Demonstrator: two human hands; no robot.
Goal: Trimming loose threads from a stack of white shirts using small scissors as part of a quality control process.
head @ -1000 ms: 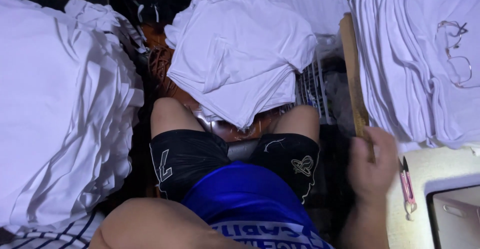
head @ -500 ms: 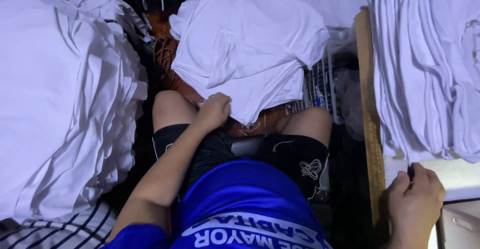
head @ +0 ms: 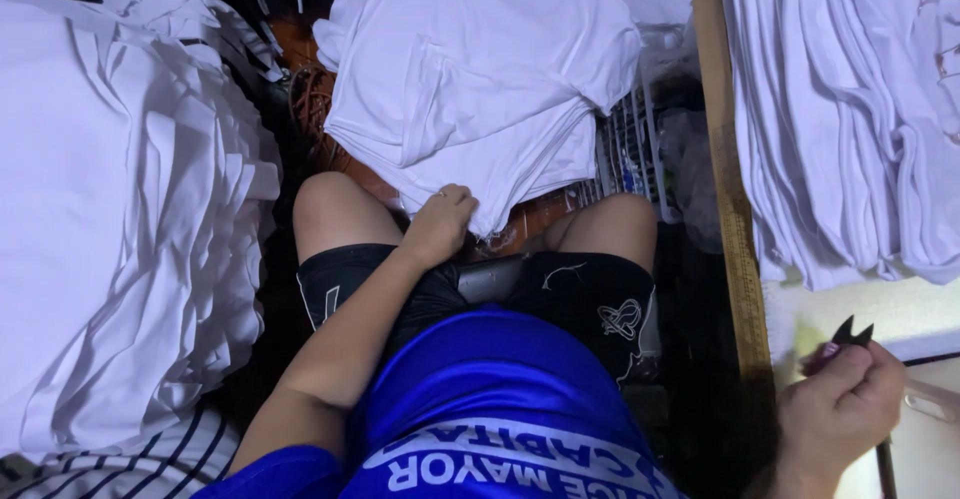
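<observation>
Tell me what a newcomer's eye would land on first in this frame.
White garments dominate: a tall folded stack fills the left side, another pile lies on the table at the right, and a loose heap of white shirts sits ahead of the person's knees. The left hand rests at the near edge of that middle heap. The right hand, low at the right by the table's wooden edge, pinches a small dark pointed tool.

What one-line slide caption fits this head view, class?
Seated person's left hand grips white shirt pile; right hand holds small black snips at table edge.
</observation>
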